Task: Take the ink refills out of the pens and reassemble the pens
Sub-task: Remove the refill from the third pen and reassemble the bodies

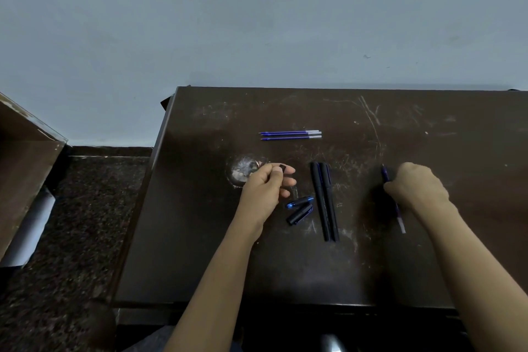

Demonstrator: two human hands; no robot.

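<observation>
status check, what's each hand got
Left hand pinches small black pen piece. Right hand grips blue refill. Three refills lie beyond; two pens and two loose black parts lie between the hands.

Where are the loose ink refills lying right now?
In the head view, the loose refills lie together on the table, in its far half, beyond the left hand and the two black pens.

Three blue refills (pixel 291 134) lie side by side up top, two black pens (pixel 325 200) together below, two short pen pieces (pixel 299 208) just left of them, fourth refill (pixel 397 208) gripped in the right hand (pixel 417 188).
</observation>
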